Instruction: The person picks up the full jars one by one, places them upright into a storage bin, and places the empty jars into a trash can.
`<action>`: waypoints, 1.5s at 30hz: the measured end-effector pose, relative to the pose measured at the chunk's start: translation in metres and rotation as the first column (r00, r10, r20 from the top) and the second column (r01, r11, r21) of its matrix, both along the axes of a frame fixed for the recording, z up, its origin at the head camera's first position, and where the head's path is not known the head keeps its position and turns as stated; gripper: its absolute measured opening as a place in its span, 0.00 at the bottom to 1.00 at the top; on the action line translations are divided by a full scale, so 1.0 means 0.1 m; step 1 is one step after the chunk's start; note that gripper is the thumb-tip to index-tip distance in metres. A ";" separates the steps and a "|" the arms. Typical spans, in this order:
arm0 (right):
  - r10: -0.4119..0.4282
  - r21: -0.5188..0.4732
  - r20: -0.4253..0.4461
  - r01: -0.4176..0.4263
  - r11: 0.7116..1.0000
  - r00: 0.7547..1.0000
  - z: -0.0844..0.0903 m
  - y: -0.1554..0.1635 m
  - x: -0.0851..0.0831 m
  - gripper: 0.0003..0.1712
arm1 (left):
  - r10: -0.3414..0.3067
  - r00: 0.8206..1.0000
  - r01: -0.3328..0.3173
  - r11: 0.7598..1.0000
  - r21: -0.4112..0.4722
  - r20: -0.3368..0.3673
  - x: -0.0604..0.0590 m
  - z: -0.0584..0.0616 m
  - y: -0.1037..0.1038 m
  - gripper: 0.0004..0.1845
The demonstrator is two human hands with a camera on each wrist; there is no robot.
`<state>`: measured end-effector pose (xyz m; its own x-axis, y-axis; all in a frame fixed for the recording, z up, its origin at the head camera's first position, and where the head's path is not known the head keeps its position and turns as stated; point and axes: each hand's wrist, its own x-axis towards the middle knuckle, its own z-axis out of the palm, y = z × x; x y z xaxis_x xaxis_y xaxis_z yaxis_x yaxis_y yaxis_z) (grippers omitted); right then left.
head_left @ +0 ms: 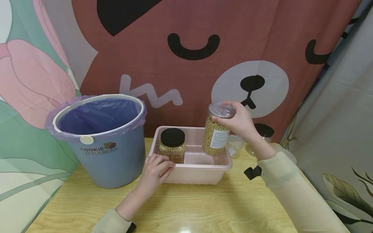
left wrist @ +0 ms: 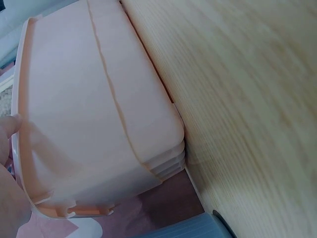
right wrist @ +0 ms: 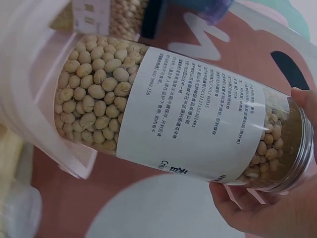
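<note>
In the head view, my right hand (head_left: 239, 121) grips a tall clear jar of soybeans (head_left: 214, 136) near its lid, slightly tilted over the right part of a pink plastic bin (head_left: 195, 173). The right wrist view shows the jar's white printed label (right wrist: 193, 114) and the round beans behind the clear wall. My left hand (head_left: 155, 166) holds the bin's front left rim, fingers over the edge; the left wrist view has the thumb side on that rim (left wrist: 22, 124). Inside the bin's left part stands a square jar with a black lid (head_left: 172, 145), filled with pale grains.
A blue bucket (head_left: 113, 161) with a purple liner stands left of the bin. Behind my right forearm are a small clear container (head_left: 235, 142) and a black-lidded jar (head_left: 264, 130). The wooden table (head_left: 186, 207) backs onto a patterned curtain (head_left: 192, 84).
</note>
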<state>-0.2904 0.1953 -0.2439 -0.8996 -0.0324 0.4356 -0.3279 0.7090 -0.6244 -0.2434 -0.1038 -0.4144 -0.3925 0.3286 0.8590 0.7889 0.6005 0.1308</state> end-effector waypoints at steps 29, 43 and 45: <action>0.070 0.042 0.050 -0.072 0.996 0.996 -0.98 -0.32 -0.18 0.38 | 0.001 1.000 -0.001 1.000 0.009 0.012 0.00 -0.01 0.02 0.09; 0.100 0.064 0.090 -0.106 0.992 0.991 -1.10 -0.30 -0.14 0.39 | -0.006 1.000 0.005 1.000 0.019 0.007 -0.02 -0.03 0.01 0.09; 0.106 0.064 0.089 -0.112 0.992 0.990 -1.11 -0.30 -0.14 0.40 | -0.007 1.000 0.007 1.000 0.020 0.007 -0.02 -0.04 0.01 0.08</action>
<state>-0.3041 0.1657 -0.3548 -0.9230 -0.1591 0.3504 -0.3526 0.7143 -0.6045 -0.2453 -0.1032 -0.4179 -0.3965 0.3136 0.8628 0.7918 0.5924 0.1486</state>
